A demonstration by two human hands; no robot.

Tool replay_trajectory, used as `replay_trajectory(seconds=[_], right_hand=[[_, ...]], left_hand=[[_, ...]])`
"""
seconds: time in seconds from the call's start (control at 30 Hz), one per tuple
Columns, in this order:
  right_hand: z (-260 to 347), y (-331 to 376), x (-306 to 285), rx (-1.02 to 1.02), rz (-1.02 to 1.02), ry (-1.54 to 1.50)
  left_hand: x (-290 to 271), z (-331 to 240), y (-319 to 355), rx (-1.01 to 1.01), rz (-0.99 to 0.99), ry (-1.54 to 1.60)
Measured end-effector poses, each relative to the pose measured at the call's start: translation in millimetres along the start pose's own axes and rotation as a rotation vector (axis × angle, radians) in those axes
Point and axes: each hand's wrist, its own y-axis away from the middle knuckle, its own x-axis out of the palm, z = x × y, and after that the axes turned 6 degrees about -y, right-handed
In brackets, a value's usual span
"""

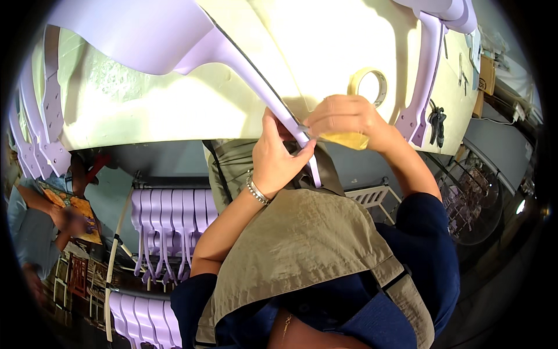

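Note:
A long, pale purple moulded part point(244, 72) with a dark edge strip slants from the far left of the table down toward my lap. My left hand point(276, 152) grips its narrow lower end, with the thumb on the near side and the fingers wrapped round the other. My right hand point(343, 118), slightly blurred, is closed at the dark edge, fingertips pinched together. Under its palm shows a yellow object point(350, 140), kind unclear. A small greyish tip meets the part at the fingertips. Just beyond my right hand is a roll of tape point(354, 83).
More purple parts stand at the table's right point(429, 72) and left point(51, 99) edges. Black-handled pliers point(437, 125) lie at the right edge. Racked purple parts point(171, 218) hang below left. A person's arm point(39, 198) is at far left, a fan point(471, 198) at right.

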Motion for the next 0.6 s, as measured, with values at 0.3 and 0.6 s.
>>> replay_trajectory(seconds=[0.3,0.6], right_hand=[[3.6,8.8,1.7,0.017,-0.009,-0.031],[-4.4,25.7,7.7,0.029,-0.045,-0.144]], left_hand=[[-0.1,-3.4,-0.4,0.003,0.006,-0.107],[2.1,0.2,-0.1,-0.015,0.013,-0.058]])
